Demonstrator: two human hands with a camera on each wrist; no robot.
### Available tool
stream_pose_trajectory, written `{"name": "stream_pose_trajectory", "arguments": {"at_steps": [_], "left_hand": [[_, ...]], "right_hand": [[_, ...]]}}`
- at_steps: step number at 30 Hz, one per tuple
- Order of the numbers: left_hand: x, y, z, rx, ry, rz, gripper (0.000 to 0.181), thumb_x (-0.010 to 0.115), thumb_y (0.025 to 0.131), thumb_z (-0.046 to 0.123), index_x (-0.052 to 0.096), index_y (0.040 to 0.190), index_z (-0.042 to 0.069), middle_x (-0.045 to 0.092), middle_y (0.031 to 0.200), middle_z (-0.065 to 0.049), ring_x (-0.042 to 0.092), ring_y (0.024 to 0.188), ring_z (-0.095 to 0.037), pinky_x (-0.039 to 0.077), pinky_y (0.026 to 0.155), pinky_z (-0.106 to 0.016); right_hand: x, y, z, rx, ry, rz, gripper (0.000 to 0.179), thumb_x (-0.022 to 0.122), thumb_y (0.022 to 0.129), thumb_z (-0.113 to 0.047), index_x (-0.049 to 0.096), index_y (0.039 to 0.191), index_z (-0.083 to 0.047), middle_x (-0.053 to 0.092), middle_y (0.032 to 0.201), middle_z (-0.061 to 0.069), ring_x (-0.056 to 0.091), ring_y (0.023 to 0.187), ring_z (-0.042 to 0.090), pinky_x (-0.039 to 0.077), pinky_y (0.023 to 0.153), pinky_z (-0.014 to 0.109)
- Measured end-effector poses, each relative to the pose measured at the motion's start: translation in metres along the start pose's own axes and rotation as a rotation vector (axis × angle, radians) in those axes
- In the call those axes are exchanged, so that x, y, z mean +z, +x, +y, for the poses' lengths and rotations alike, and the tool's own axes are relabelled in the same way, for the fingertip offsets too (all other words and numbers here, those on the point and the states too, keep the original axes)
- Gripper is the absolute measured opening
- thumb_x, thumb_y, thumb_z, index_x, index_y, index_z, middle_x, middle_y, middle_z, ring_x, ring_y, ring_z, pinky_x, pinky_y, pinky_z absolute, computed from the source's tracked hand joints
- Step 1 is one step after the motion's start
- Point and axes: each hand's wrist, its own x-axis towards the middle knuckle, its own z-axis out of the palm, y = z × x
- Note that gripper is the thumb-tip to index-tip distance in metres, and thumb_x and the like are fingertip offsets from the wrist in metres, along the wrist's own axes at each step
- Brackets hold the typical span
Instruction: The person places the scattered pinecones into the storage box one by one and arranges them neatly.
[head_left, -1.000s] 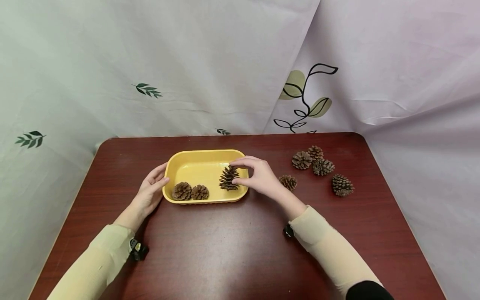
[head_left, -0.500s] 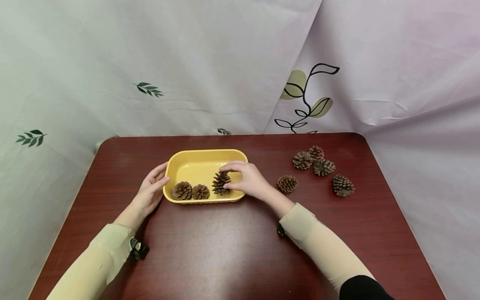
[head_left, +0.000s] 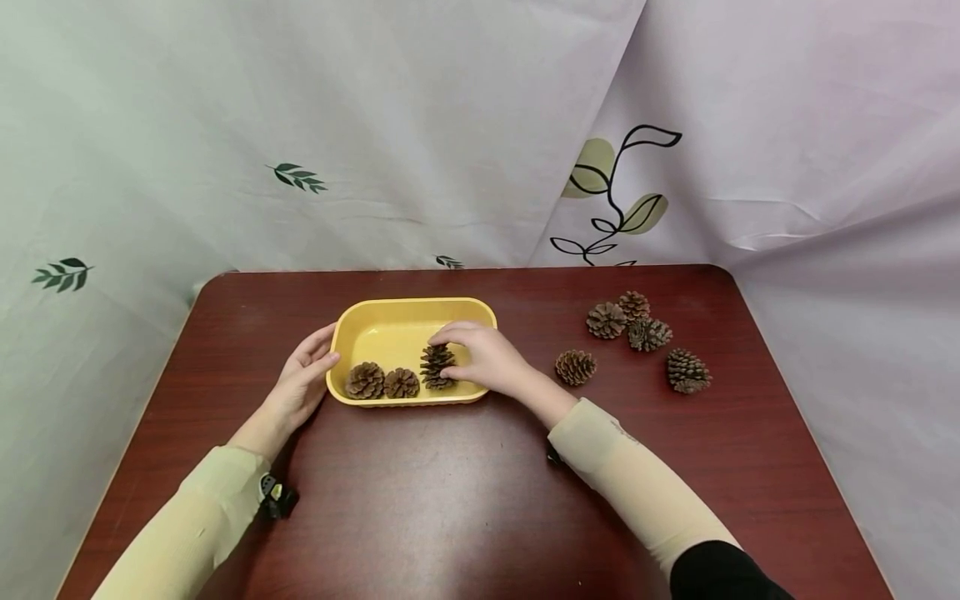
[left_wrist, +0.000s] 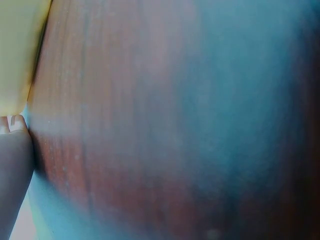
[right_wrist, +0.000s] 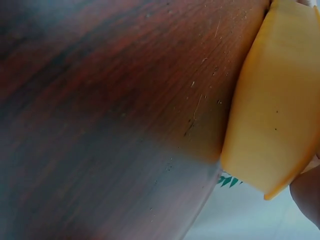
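A yellow plastic tray [head_left: 382,304] stands on the table in the head view. My left hand [head_left: 300,387] grips its left end, thumb at the rim and fingers along the outer wall. Over the tray's right part, my right hand [head_left: 487,358] pinches a pine cone [head_left: 437,367] between thumb and fingers, holding it upright inside. Two more pine cones, a larger one [head_left: 365,381] and a smaller one [head_left: 401,383], lie along the tray's near wall, left of the held one. The right wrist view shows the tray's outer side [right_wrist: 275,100] and part of the hand at its rim.
On the dark red wooden table [head_left: 420,500], a pine cone [head_left: 576,367] lies right of the tray. Farther right is a cluster of pine cones [head_left: 606,320], with another cone [head_left: 687,371] beside it. A pale curtain [head_left: 412,125] with leaf prints hangs behind the table.
My right hand has moved left and slightly toward the near wall with the pine cone, closer to the two cones in the tray. My left hand has stayed at the tray's left end.
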Motion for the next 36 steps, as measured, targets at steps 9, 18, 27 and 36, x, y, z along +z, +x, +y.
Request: {"name": "stream_pose_trajectory", "arguments": {"at_steps": [9, 18, 27, 36], "left_hand": [[-0.0007, 0.0005, 0.0000, -0.001, -0.005, -0.007, 0.046, 0.046, 0.108, -0.008, 0.065, 0.137, 0.023, 0.072, 0.135, 0.011, 0.067, 0.121, -0.003, 0.056, 0.100, -0.019], [-0.0008, 0.0008, -0.0008, 0.008, 0.002, -0.009, 0.046, 0.046, 0.108, -0.008, 0.065, 0.136, 0.022, 0.071, 0.136, 0.011, 0.067, 0.122, -0.003, 0.056, 0.100, -0.019], [-0.0003, 0.0000, -0.0001, -0.002, 0.007, 0.006, 0.045, 0.047, 0.108, -0.006, 0.065, 0.136, 0.024, 0.072, 0.134, 0.011, 0.067, 0.121, -0.003, 0.057, 0.100, -0.019], [0.0019, 0.0002, -0.0003, -0.001, 0.014, 0.022, 0.044, 0.050, 0.107, -0.006, 0.065, 0.135, 0.024, 0.072, 0.134, 0.010, 0.068, 0.120, -0.004, 0.057, 0.099, -0.019]], "right_hand": [[0.0025, 0.0056, -0.0014, -0.032, -0.072, -0.038, 0.048, 0.087, 0.090, -0.021, 0.071, 0.134, -0.009, 0.071, 0.138, 0.007, 0.063, 0.135, 0.026, 0.043, 0.123, 0.041], [0.0008, 0.0085, -0.0023, -0.015, -0.073, -0.084, 0.050, 0.088, 0.089, -0.022, 0.070, 0.134, -0.009, 0.070, 0.139, 0.006, 0.060, 0.139, 0.027, 0.041, 0.126, 0.041], [-0.0007, 0.0095, -0.0037, 0.029, -0.120, -0.164, 0.057, 0.084, 0.093, -0.032, 0.066, 0.143, -0.010, 0.067, 0.146, 0.009, 0.059, 0.141, 0.028, 0.041, 0.125, 0.041], [-0.0013, 0.0098, -0.0016, 0.006, -0.126, -0.180, 0.050, 0.077, 0.098, -0.037, 0.068, 0.140, -0.010, 0.069, 0.143, 0.007, 0.062, 0.138, 0.024, 0.044, 0.123, 0.039]]}}
